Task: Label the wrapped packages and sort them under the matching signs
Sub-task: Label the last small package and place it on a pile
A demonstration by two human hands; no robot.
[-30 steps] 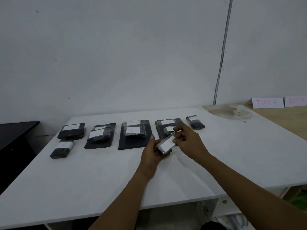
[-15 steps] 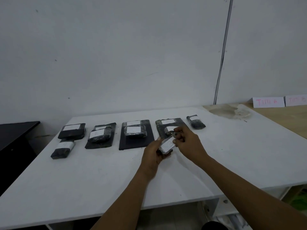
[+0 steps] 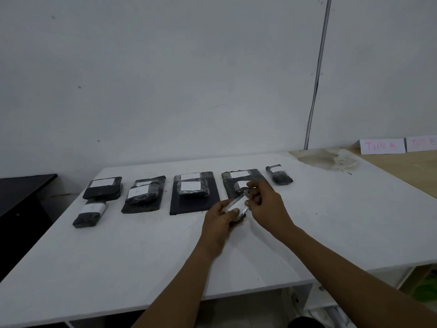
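Observation:
My left hand (image 3: 218, 220) grips a small dark wrapped package (image 3: 239, 207) with a white label, held just above the white table (image 3: 142, 256). My right hand (image 3: 266, 205) pinches its upper right end. Behind them several dark wrapped packages with white labels lie in a row: one at the far left (image 3: 102, 188), a small one in front of it (image 3: 89, 214), one marked with a letter (image 3: 142, 194), one on a flat black slab (image 3: 192, 189), one partly hidden by my right hand (image 3: 238, 183), and a small one at the right (image 3: 279, 177).
Two white paper signs with pink writing (image 3: 382, 146) (image 3: 422, 144) lean on the wall above a wooden table (image 3: 402, 169) at the far right. A stained patch (image 3: 328, 158) marks the white table's back corner. A black cabinet (image 3: 21, 197) stands at the left.
Both hands have shifted slightly forward and up with the package between them. The package has tilted a little; the grip is the same.

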